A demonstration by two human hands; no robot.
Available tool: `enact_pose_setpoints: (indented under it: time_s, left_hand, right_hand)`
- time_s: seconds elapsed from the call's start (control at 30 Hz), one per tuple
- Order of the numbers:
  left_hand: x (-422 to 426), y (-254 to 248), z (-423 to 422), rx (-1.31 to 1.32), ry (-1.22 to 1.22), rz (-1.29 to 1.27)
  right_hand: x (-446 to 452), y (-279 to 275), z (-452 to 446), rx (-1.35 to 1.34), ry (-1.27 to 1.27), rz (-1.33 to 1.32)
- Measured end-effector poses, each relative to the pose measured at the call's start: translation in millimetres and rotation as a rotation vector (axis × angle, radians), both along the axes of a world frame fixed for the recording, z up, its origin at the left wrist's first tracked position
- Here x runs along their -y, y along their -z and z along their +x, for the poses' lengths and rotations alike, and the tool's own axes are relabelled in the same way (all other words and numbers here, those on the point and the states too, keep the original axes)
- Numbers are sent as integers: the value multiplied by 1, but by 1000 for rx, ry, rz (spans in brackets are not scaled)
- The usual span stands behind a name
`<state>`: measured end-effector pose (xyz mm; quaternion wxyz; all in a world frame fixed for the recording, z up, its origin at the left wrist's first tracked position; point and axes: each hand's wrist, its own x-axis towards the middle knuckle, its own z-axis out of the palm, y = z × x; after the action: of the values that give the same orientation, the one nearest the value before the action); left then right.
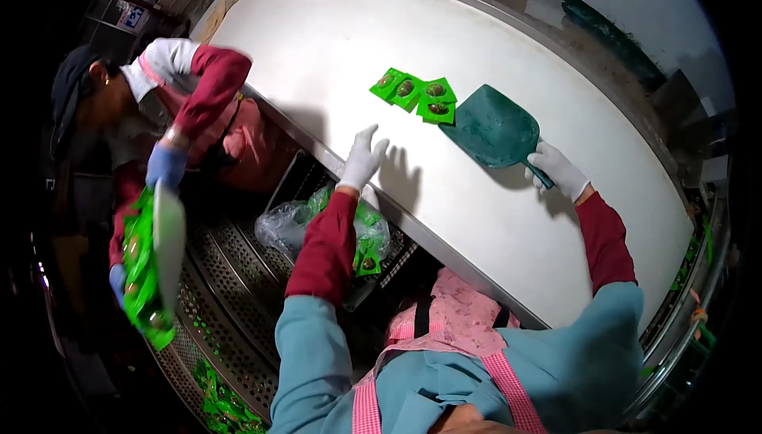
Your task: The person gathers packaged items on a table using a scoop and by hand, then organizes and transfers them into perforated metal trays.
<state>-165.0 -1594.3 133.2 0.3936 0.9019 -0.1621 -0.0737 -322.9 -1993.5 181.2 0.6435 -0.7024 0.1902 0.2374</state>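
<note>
A dark green scoop [494, 126] is held by its handle in my right hand [562, 170], which wears a white glove. The scoop's front edge meets several small green packets [436, 100] on the white table [333, 29]. My left hand [363, 158], also gloved in white, hovers over the table's near edge with its fingers apart and nothing in them. Below my left arm, a clear plastic bag [286, 226] with green packets lies in a dark crate [389, 271].
At the left, a co-worker in blue gloves [166, 165] holds a white tray [168, 243] heaped with green packets [139, 267]. Perforated metal steps [238, 263] curve below, with more packets [222, 402] at the bottom. A metal rail [675, 370] runs along the right.
</note>
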Motion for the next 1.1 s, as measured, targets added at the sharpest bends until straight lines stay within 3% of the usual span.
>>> enact_pose_setpoints:
  time_s: [0.13, 0.23, 0.3, 0.33, 0.4, 0.47, 0.53, 0.6, 0.73, 0.8, 0.87, 1.0, 1.03, 1.1]
  left_hand:
    - [36, 40, 97, -124, -247, -233]
    - [63, 52, 140, -131, -325, -200]
    - [85, 60, 159, -80, -309, 221]
    - [102, 56, 158, -91, -300, 224]
    - [143, 50, 145, -28, -117, 485]
    - [169, 50, 124, -26, 149, 549]
    - [191, 54, 83, 18, 221, 450]
    - [201, 60, 39, 106, 391, 521]
    - [196, 43, -28, 58, 441, 426]
    - [174, 41, -39, 17, 314, 170]
    - [137, 15, -57, 218, 181, 156]
    - [44, 42, -117, 32, -147, -392]
    - [22, 65, -138, -31, -183, -424]
    - [-22, 61, -174, 63, -179, -361]
  right_hand:
    - [-5, -9, -12, -51, 40, 17]
    - [-12, -3, -21, -80, 81, 18]
    - [-14, -4, -18, -88, 78, 84]
    - [-16, -3, -16, -99, 82, 94]
    - [-21, 3, -3, -101, 76, 59]
    - [-24, 10, 8, -97, 60, 22]
    - [-27, 15, 17, -73, 40, 67]
    - [-33, 24, 17, -72, 43, 87]
    - [-65, 63, -12, -115, 113, 79]
    - [-81, 73, -31, -142, 127, 104]
    - [-96, 71, -45, -129, 292, 125]
    - [-115, 48, -59, -74, 380, 178]
    - [-115, 46, -55, -42, 349, 192]
    - [-112, 41, -50, 45, 177, 99]
